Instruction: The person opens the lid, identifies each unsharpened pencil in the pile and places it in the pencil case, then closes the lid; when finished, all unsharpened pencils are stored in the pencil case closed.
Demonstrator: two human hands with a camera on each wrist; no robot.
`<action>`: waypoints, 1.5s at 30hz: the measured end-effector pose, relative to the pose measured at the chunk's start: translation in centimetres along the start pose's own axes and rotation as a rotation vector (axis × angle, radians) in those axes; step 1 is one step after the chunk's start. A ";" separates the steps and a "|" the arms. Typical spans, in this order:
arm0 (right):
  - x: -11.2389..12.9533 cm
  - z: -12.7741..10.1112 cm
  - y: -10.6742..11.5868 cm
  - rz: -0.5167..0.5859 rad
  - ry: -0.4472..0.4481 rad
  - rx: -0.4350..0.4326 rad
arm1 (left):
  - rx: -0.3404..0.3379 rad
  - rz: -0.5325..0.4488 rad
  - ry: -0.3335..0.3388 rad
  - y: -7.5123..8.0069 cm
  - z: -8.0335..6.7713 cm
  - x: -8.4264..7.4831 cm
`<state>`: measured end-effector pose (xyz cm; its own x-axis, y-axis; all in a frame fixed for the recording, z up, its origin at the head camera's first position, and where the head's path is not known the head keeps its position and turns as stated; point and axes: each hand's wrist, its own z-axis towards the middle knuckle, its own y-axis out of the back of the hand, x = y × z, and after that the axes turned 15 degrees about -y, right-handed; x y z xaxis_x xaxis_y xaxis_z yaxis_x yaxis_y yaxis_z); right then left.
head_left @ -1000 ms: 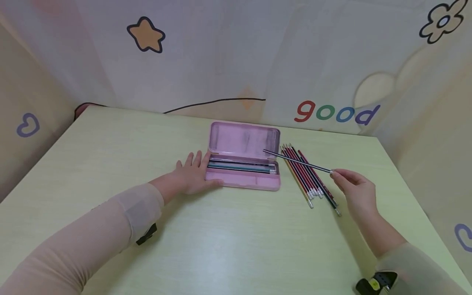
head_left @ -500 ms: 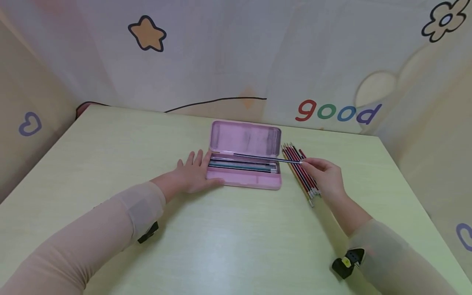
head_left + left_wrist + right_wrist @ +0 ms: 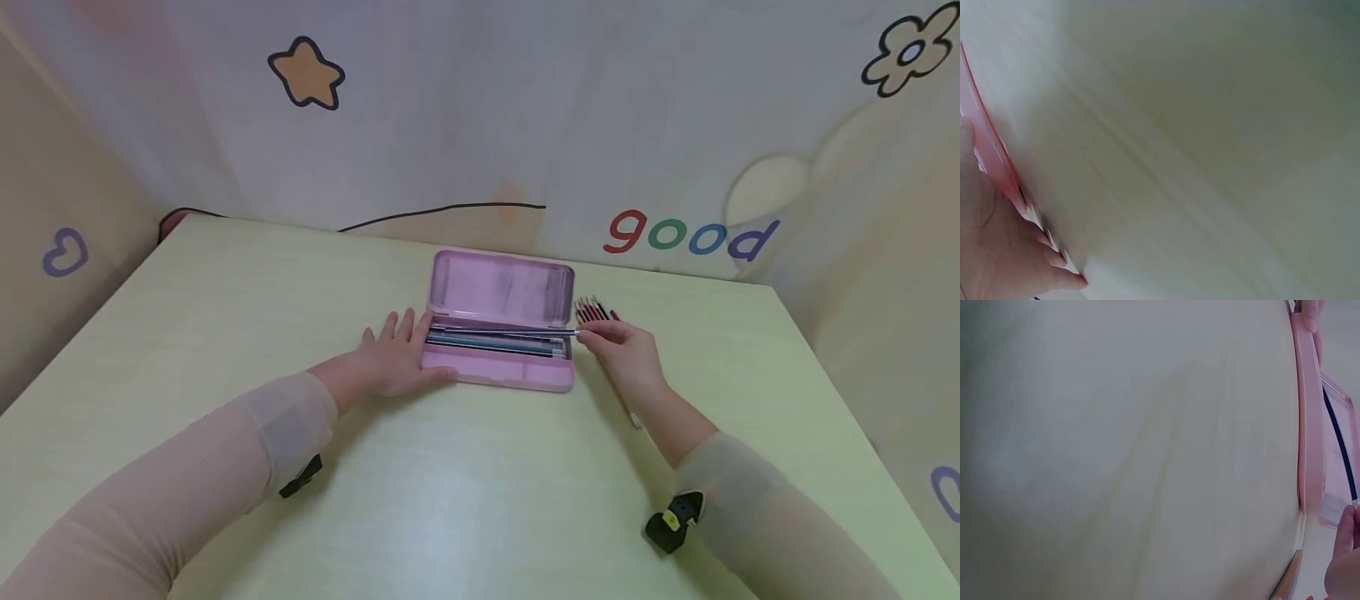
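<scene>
The bench [image 3: 465, 492] has a pale yellow-green top, smooth, with a faint wood-like grain and a soft sheen where light falls on its near middle. The case [image 3: 498, 287] looks like pink plastic or painted tin; which one cannot be told. Its open lid is smooth and semi-glossy, with dull grey smudges on the inside. The pencil [image 3: 502, 332] in the right hand [image 3: 626, 354] is dark and lacquered, with a slight shine. The loose pencils [image 3: 594, 311] beside the case are glossy red and dark. The sleeves [image 3: 225, 467] are thin, matt, beige knit cloth. The backdrop [image 3: 480, 125] looks like soft matt cloth with printed shapes.
</scene>
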<state>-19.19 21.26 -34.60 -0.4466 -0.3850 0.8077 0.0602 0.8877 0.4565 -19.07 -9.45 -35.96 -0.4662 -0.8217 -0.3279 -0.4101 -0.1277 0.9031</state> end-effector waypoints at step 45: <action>-2.9 -1.6 7.7 -0.054 0.029 0.138 | 0.022 0.017 0.021 0.0 0.1 0.0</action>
<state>-16.01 28.81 -32.84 -0.4194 -0.4388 0.7947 -0.0880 0.8909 0.4456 -19.13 -9.37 -36.00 -0.4568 -0.8349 -0.3070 -0.4196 -0.1020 0.9019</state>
